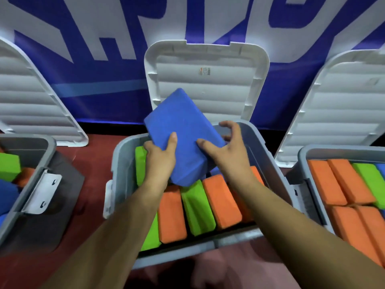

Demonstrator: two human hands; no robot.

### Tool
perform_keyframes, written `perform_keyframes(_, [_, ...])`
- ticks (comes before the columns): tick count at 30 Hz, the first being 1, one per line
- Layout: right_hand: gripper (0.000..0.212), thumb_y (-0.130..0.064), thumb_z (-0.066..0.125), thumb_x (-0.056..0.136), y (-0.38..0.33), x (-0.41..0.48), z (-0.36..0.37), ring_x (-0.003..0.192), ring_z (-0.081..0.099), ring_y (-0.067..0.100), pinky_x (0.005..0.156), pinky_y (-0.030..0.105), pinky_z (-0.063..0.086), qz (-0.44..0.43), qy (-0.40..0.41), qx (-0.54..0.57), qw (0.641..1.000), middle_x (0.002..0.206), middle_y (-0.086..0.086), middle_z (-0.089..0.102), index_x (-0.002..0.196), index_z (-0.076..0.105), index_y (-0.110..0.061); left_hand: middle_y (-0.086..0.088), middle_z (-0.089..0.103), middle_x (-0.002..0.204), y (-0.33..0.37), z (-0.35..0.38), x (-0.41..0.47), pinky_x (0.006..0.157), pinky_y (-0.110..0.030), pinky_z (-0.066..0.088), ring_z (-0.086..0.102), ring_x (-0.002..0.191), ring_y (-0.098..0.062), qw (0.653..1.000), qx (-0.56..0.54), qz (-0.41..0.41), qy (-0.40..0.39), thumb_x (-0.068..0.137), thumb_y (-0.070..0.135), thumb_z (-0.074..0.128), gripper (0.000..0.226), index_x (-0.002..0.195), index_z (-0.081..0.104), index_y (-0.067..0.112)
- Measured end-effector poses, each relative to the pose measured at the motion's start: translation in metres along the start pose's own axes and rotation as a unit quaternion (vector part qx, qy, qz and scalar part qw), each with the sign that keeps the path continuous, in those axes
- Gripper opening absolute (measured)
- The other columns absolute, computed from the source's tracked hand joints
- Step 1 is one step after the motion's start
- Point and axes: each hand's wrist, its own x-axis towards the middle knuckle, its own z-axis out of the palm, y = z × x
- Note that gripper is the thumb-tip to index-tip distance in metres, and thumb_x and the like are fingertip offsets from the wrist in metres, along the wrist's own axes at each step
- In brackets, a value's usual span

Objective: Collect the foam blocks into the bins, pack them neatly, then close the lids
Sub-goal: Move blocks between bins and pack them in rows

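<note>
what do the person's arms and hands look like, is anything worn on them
Both are bare: the left hand and right hand show no gloves, rings or watch, and both forearms are uncovered down to the picture's bottom edge, with no sleeve in view.

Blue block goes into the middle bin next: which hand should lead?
Left, probably. The left hand grips the blue block at its low corner, thumb across the face; the right hand, splayed, holds the side edge more loosely.
</note>
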Motion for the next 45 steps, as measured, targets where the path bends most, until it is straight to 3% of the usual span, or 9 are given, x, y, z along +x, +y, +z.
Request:
perform_keyframes(4, [0.052, -0.039, 0.084, 0.071, -0.013, 0.029, -0.06, 0.085, 0.055, -0.002, 0.075, 0.014, 0.043, -0.072, 0.16, -0.045, 0.983, 0.098, -0.008, 0.056, 0.104, 0.05, -0.019, -0.017, 0.05, 0.142, -0.02, 0.064, -0.015, 0.112, -0.051, 0.038, 0.049, 0.131, -0.036, 0.957, 0.162, 0.183, -0.156, 0.102, 0.049, 0.03, 0.05, 0.139, 0.041, 0.017])
perform_keyframes(8, [0.045, -0.041, 0.078, 0.074, -0.024, 0.051, -0.103, 0.087, 0.049, 0.001, 0.076, 0.007, 0.036, -0.127, 0.177, -0.14, 0.966, 0.112, -0.001, 0.054, 0.11, 0.055, -0.027, -0.011, 0.001, 0.166, -0.087, 0.088, -0.01, 0.118, -0.056, -0.002, -0.006, 0.153, -0.028, 0.784, 0.53, 0.242, -0.212, 0.065, 0.087, 0.006, 0.111, 0.158, 0.012, 0.028])
perform_keyframes(11, [0.051, -0.048, 0.073, 0.075, -0.024, 0.07, -0.119, 0.094, 0.054, 0.014, 0.078, 0.026, 0.043, -0.141, 0.165, -0.256, 0.942, 0.106, -0.002, 0.061, 0.116, 0.058, -0.021, -0.006, 0.002, 0.166, -0.104, 0.089, -0.011, 0.118, -0.06, -0.003, -0.009, 0.153, -0.026, 0.727, 0.592, 0.291, -0.189, 0.063, 0.09, 0.002, 0.113, 0.158, 0.01, 0.029])
perform_keyframes(15, [0.045, -0.052, 0.068, 0.075, -0.009, 0.099, -0.112, 0.093, 0.055, 0.027, 0.069, 0.034, 0.041, -0.148, 0.117, -0.354, 0.916, 0.096, 0.006, 0.06, 0.105, 0.065, -0.019, -0.006, 0.022, 0.163, -0.114, 0.085, -0.007, 0.117, -0.062, 0.009, 0.008, 0.153, -0.027, 0.726, 0.582, 0.324, -0.169, 0.072, 0.088, 0.019, 0.104, 0.155, 0.029, 0.026])
perform_keyframes(22, [0.03, -0.037, 0.063, 0.084, -0.035, 0.141, -0.076, 0.083, 0.046, 0.032, 0.049, 0.029, 0.023, -0.093, 0.001, -0.459, 0.884, 0.086, 0.009, 0.051, 0.075, 0.046, -0.014, -0.003, 0.013, 0.165, -0.115, 0.086, -0.005, 0.117, -0.057, -0.002, -0.001, 0.153, -0.024, 0.724, 0.586, 0.327, -0.164, 0.073, 0.088, 0.012, 0.103, 0.157, 0.018, 0.029])
perform_keyframes(26, [0.032, -0.043, 0.059, 0.091, -0.008, 0.148, -0.069, 0.091, 0.052, 0.034, 0.059, 0.031, 0.033, -0.073, -0.068, -0.472, 0.876, 0.084, 0.007, 0.053, 0.086, 0.052, -0.012, -0.009, 0.037, 0.157, -0.121, 0.084, -0.002, 0.115, -0.063, 0.016, 0.023, 0.15, -0.03, 0.735, 0.544, 0.378, -0.143, 0.078, 0.084, 0.03, 0.094, 0.149, 0.042, 0.024])
perform_keyframes(32, [0.056, -0.04, 0.046, 0.097, 0.069, 0.154, -0.049, 0.13, 0.036, 0.041, 0.103, 0.039, 0.031, 0.0, -0.116, -0.388, 0.914, 0.139, 0.024, 0.041, 0.145, 0.038, -0.013, -0.006, 0.037, 0.157, -0.128, 0.086, 0.001, 0.115, -0.064, 0.019, 0.024, 0.149, -0.03, 0.738, 0.528, 0.401, -0.127, 0.077, 0.084, 0.035, 0.092, 0.149, 0.043, 0.027])
perform_keyframes(37, [0.033, -0.016, 0.053, 0.093, 0.111, 0.156, -0.031, 0.113, 0.047, 0.038, 0.091, 0.038, 0.037, -0.064, -0.081, -0.356, 0.929, 0.124, 0.021, 0.046, 0.121, 0.046, -0.001, -0.001, 0.034, 0.159, -0.129, 0.091, 0.004, 0.115, -0.063, 0.018, 0.024, 0.149, -0.03, 0.724, 0.542, 0.412, -0.111, 0.079, 0.084, 0.033, 0.089, 0.15, 0.041, 0.031])
perform_keyframes(45, [0.046, -0.053, 0.044, 0.1, 0.137, 0.122, -0.064, 0.121, 0.056, 0.032, 0.1, 0.037, 0.042, 0.024, -0.062, -0.255, 0.965, 0.138, 0.005, 0.059, 0.145, 0.036, -0.044, 0.002, 0.031, 0.16, -0.126, 0.082, 0.007, 0.117, -0.061, 0.014, 0.022, 0.15, -0.029, 0.717, 0.545, 0.407, -0.152, 0.079, 0.083, 0.033, 0.089, 0.151, 0.038, 0.03])
